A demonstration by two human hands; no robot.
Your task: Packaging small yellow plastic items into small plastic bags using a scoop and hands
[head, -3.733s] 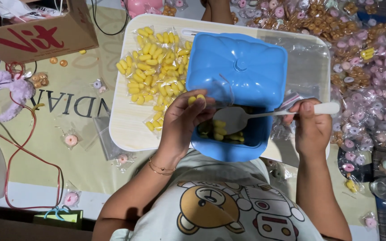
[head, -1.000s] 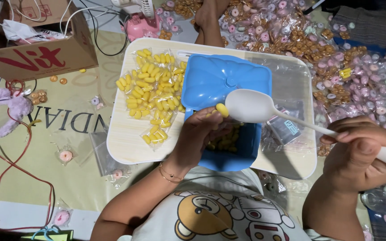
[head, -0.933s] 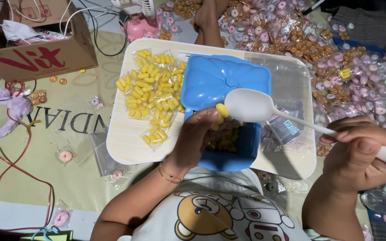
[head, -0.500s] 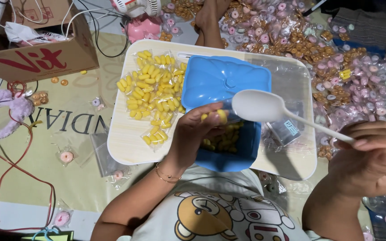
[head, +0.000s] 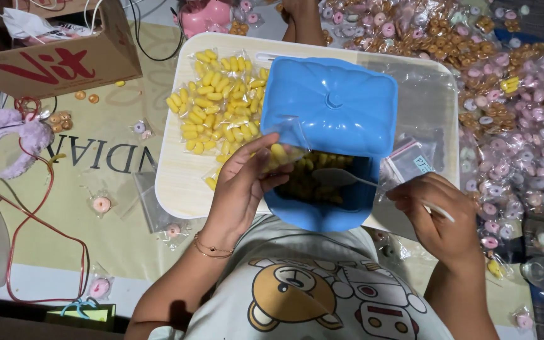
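My left hand [head: 242,182] holds a small clear plastic bag [head: 283,148] with yellow pieces in it, at the rim of a blue box [head: 322,208]. The box's blue lid [head: 330,104] stands open behind it. My right hand [head: 434,213] grips the handle of a white spoon [head: 341,177], whose bowl dips into the yellow pieces inside the box. Filled clear bags of yellow pieces [head: 218,107] lie on the pale tray [head: 177,182] to the left of the box.
Empty clear bags [head: 413,160] lie on the tray's right side. A big heap of packets with pink and orange sweets [head: 511,101] covers the floor at right. A cardboard box [head: 58,53], a red cable [head: 45,208], a pink fluffy item [head: 14,138] and another person's arm [head: 300,19] are around.
The spoon came down from above the tray into the blue box. My right hand moved left toward the box. My left hand stays at the rim with the small bag.
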